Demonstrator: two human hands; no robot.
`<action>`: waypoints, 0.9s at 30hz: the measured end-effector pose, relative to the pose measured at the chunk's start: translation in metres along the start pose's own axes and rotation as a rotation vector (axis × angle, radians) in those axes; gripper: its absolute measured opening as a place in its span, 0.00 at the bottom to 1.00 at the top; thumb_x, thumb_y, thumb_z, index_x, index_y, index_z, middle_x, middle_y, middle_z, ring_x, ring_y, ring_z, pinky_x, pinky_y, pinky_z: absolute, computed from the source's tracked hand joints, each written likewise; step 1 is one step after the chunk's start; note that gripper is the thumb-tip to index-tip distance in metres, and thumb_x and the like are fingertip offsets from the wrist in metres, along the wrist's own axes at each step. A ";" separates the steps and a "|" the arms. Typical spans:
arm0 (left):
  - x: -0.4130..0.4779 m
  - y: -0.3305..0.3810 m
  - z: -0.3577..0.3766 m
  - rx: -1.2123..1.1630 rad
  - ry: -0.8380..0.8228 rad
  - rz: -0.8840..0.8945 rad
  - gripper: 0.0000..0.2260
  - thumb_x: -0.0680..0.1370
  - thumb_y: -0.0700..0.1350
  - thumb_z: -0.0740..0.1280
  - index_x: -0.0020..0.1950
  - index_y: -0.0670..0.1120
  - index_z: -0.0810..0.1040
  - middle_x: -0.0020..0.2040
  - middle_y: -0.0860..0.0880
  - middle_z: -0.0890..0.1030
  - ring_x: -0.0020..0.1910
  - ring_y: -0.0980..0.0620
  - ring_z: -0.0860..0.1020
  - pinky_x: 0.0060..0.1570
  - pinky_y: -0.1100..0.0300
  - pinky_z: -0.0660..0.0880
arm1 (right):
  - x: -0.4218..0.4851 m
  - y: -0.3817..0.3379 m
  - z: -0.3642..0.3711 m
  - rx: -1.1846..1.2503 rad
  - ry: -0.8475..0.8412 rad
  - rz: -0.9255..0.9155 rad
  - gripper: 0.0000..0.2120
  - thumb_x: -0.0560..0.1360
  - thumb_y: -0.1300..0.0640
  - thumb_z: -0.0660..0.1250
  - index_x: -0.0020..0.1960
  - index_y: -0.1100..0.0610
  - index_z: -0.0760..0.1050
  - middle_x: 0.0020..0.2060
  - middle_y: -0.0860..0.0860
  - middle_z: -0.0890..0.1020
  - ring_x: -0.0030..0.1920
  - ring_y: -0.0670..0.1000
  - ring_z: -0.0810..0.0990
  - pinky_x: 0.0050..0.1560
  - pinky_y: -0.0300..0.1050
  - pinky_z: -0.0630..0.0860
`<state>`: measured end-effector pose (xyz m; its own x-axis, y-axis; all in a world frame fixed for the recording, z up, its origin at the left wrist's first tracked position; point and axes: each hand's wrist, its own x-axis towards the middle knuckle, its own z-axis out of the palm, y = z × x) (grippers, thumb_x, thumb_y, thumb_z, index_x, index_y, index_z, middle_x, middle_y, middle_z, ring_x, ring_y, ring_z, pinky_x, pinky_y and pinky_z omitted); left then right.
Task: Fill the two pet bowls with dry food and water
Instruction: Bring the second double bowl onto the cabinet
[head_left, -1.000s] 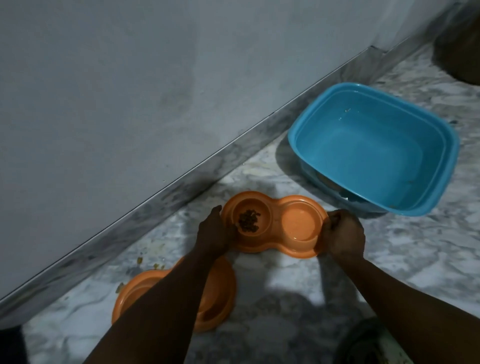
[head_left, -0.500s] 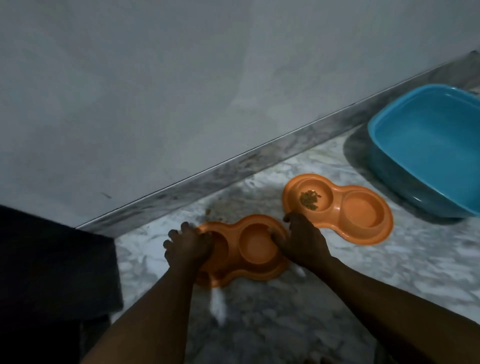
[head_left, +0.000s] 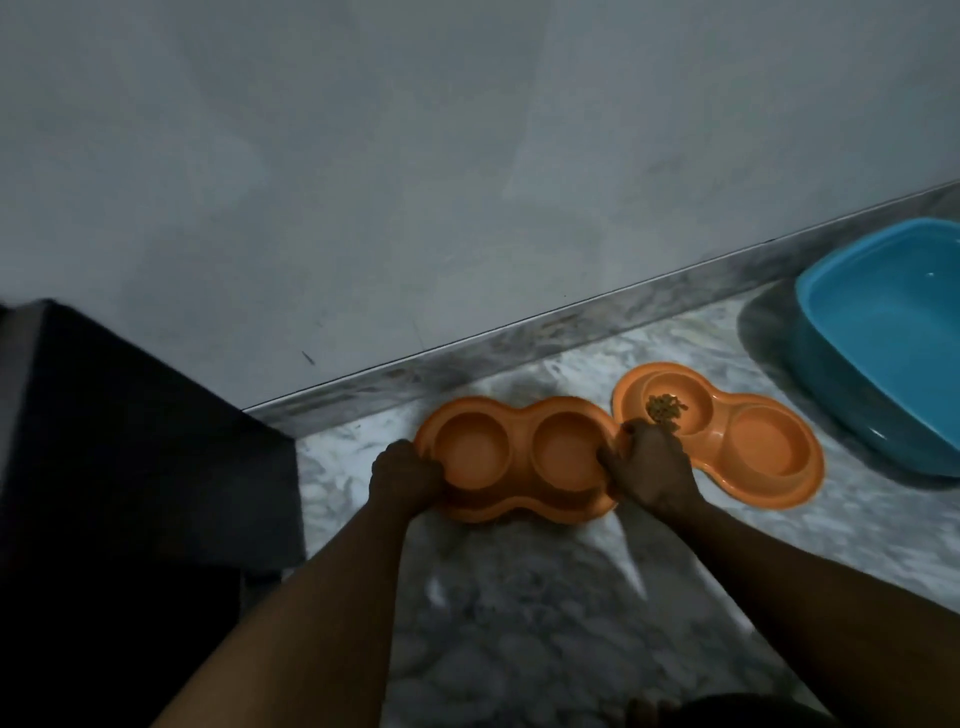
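Observation:
Two orange double pet bowls lie on the marble floor by the wall. The near double bowl (head_left: 511, 457) has both cups bare. My left hand (head_left: 402, 475) grips its left end and my right hand (head_left: 649, 467) grips its right end. Its front edge seems tilted up slightly. The second double bowl (head_left: 753, 452) sits just to the right, touching or nearly touching the first. Its left cup holds a small heap of dry food (head_left: 665, 408); its right cup looks bare.
A blue plastic basin (head_left: 883, 332) stands at the far right against the skirting. A dark box-like object (head_left: 130, 441) fills the left side. The grey wall (head_left: 415, 182) runs behind the bowls. Marble floor (head_left: 519, 597) stretches toward me.
One second ago both hands held the bowl with dry food near the basin. They have let it go and gripped the bare double bowl, moving it beside the first.

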<state>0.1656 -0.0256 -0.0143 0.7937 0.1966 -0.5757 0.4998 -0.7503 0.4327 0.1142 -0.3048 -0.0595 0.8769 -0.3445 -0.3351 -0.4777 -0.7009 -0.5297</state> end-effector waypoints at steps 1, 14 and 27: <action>-0.015 0.011 -0.016 -0.012 0.009 0.027 0.30 0.64 0.54 0.62 0.61 0.39 0.76 0.62 0.38 0.78 0.62 0.38 0.76 0.52 0.56 0.71 | -0.007 -0.012 -0.019 0.004 0.010 0.011 0.27 0.67 0.39 0.66 0.55 0.60 0.77 0.49 0.60 0.82 0.53 0.63 0.80 0.48 0.51 0.74; -0.365 0.156 -0.367 -0.038 0.005 0.151 0.19 0.77 0.48 0.70 0.63 0.37 0.76 0.61 0.37 0.80 0.59 0.39 0.79 0.57 0.52 0.75 | -0.283 -0.271 -0.398 0.109 0.076 0.093 0.26 0.74 0.43 0.70 0.65 0.58 0.76 0.56 0.58 0.82 0.56 0.60 0.80 0.56 0.55 0.77; -0.598 0.133 -0.590 -0.136 0.157 0.183 0.16 0.75 0.54 0.71 0.50 0.42 0.75 0.51 0.42 0.80 0.54 0.39 0.80 0.54 0.50 0.79 | -0.485 -0.440 -0.544 0.175 0.139 -0.135 0.22 0.75 0.45 0.69 0.62 0.59 0.78 0.55 0.58 0.83 0.56 0.60 0.80 0.55 0.51 0.74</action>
<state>-0.0377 0.1294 0.7972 0.9139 0.1690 -0.3691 0.3765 -0.6932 0.6147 -0.0727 -0.1689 0.7601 0.9265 -0.3461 -0.1477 -0.3466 -0.6317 -0.6935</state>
